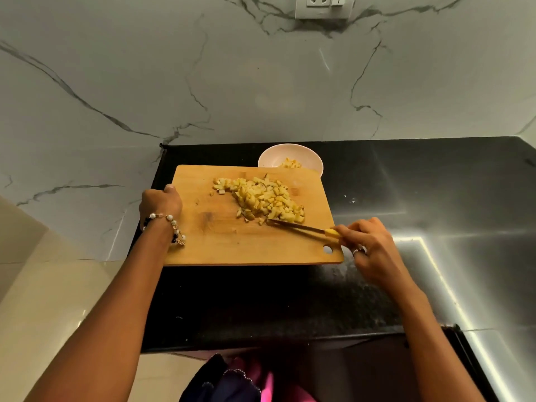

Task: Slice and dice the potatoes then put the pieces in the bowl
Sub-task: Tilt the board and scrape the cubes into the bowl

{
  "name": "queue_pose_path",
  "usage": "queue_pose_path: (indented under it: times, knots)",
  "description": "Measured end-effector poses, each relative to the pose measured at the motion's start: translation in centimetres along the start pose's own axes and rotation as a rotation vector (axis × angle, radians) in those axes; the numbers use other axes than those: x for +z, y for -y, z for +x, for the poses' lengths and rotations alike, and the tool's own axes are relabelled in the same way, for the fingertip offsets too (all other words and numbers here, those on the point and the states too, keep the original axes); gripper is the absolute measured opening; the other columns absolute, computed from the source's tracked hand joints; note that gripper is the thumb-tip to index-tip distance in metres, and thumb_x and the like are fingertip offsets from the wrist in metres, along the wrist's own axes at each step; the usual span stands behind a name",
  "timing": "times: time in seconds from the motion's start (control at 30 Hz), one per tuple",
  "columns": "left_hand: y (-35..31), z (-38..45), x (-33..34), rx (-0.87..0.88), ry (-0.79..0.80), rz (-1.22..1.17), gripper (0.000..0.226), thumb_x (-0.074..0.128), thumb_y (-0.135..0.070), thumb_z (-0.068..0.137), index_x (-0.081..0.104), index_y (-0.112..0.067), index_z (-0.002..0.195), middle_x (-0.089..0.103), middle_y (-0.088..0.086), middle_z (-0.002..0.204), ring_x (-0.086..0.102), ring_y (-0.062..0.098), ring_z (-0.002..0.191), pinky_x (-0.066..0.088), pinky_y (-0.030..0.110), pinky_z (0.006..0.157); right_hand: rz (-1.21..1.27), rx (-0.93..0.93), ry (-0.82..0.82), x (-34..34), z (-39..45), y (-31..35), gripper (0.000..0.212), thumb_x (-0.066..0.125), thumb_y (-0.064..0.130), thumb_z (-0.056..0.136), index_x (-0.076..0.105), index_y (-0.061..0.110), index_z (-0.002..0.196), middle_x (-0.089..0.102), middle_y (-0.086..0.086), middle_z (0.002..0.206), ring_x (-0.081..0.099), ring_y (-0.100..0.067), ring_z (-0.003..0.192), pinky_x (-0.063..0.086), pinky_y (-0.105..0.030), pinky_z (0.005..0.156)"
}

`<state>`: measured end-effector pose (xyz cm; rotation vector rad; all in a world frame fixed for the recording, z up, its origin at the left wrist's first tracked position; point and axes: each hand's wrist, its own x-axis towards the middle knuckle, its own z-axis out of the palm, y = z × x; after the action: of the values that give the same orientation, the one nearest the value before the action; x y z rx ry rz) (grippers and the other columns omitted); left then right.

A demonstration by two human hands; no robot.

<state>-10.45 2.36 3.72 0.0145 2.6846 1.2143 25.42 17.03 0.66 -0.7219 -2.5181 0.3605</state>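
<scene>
Gripping the cutting board (pixel 232 245) at its left edge, left hand (pixel 159 203) curled round it. Right hand (pixel 367 242) pinches the knife (pixel 298 226), blade tip touching diced potato pile (pixel 261 198) mid-board. Bowl (pixel 290 159) sits just behind the board, few pieces inside.

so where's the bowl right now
In the head view the bowl sits on the black counter just behind the cutting board's far right edge, already holding a few potato pieces.

A black counter (pixel 377 184) is carrying a wooden cutting board (pixel 232 242) near its left edge. A white bowl (pixel 314 161) is sitting just behind the board, toward the counter's back edge
</scene>
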Motion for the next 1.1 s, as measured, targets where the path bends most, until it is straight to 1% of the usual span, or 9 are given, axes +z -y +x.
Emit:
queue_pose_path:
  times: [0.07,0.2,0.33,0.47,0.63,0.73,0.87,1.0,1.1]
  knots:
    - [-0.3,0.8,0.3,-0.001,0.004,0.006,0.041,0.048,-0.035,0.092,0.058,0.000,0.111,0.063,0.018,0.111,0.060,0.038,0.097,0.041,0.037,0.069,-0.002,0.018,-0.014,0.8,1.4,-0.4,0.041,0.049,-0.001,0.076,0.070,0.007,0.110,0.062,-0.006,0.079,0.044,-0.022,0.074,0.027,-0.016,0.061]
    - [-1.3,2.3,0.9,-0.010,-0.005,-0.002,0.039,0.047,-0.033,0.094,0.057,0.002,0.109,0.063,0.016,0.107,0.060,0.036,0.094,0.041,0.035,0.068,-0.021,0.053,-0.017,2.0,4.2,-1.1,0.042,0.046,0.000,0.078,0.069,0.009,0.112,0.061,-0.005,0.082,0.042,-0.022,0.076,0.025,-0.015,0.062]
    - [-2.6,3.5,1.5,-0.015,-0.033,-0.001,0.037,0.046,-0.032,0.095,0.056,0.000,0.109,0.063,0.019,0.111,0.060,0.036,0.097,0.042,0.036,0.070,-0.027,0.052,-0.061,3.1,6.9,-2.0,0.040,0.044,0.002,0.081,0.069,0.009,0.111,0.061,-0.006,0.084,0.042,-0.025,0.077,0.037,-0.029,0.059]
    - [-3.3,4.5,2.2,0.020,-0.019,0.016,0.030,0.046,-0.033,0.094,0.056,-0.004,0.091,0.063,0.018,0.103,0.057,0.033,0.082,0.038,0.034,0.066,-0.054,0.086,-0.107,4.2,8.9,-3.2,0.034,0.047,0.001,0.083,0.071,0.008,0.107,0.061,-0.007,0.082,0.041,-0.024,0.075,0.037,-0.035,0.058]
    - [-3.4,5.2,3.0,0.028,0.007,0.014,0.033,0.047,-0.032,0.093,0.055,-0.005,0.075,0.061,0.015,0.088,0.055,0.032,0.076,0.037,0.034,0.063,-0.085,0.101,-0.168,4.9,10.0,-4.4,0.031,0.049,0.001,0.083,0.071,0.008,0.103,0.061,-0.008,0.081,0.042,-0.028,0.073,0.040,-0.042,0.056]
    - [-3.4,5.4,3.3,0.031,0.023,0.020,0.038,0.047,-0.031,0.093,0.048,-0.008,0.063,0.058,0.014,0.081,0.053,0.031,0.072,0.036,0.033,0.063,-0.104,0.115,-0.201,5.2,10.4,-5.0,0.030,0.048,0.003,0.083,0.072,0.008,0.101,0.061,-0.008,0.079,0.043,-0.029,0.072,0.039,-0.043,0.056]
    - [-3.4,5.4,3.6,0.040,0.064,0.030,0.041,0.047,-0.031,0.093,0.045,-0.010,0.058,0.051,0.008,0.064,0.049,0.027,0.063,0.034,0.029,0.056,-0.154,0.161,-0.211,5.4,11.4,-5.7,0.025,0.053,0.002,0.085,0.072,0.009,0.099,0.060,-0.009,0.079,0.043,-0.030,0.073,0.036,-0.042,0.057]
    - [-3.5,5.1,4.0,0.033,0.085,0.024,0.041,0.048,-0.031,0.093,0.044,-0.012,0.057,0.048,0.004,0.060,0.045,0.020,0.053,0.032,0.028,0.052,-0.190,0.211,-0.203,5.9,12.3,-5.6,0.024,0.059,-0.006,0.084,0.072,0.010,0.097,0.056,-0.009,0.077,0.038,-0.025,0.076,0.029,-0.037,0.059]
    - [-3.5,4.9,4.1,0.030,0.094,0.018,0.041,0.049,-0.031,0.093,0.044,-0.012,0.057,0.048,0.003,0.060,0.044,0.019,0.052,0.029,0.026,0.049,-0.224,0.254,-0.233,6.2,13.0,-5.4,0.024,0.061,-0.007,0.083,0.071,0.010,0.096,0.055,-0.009,0.076,0.041,-0.029,0.076,0.025,-0.035,0.061]
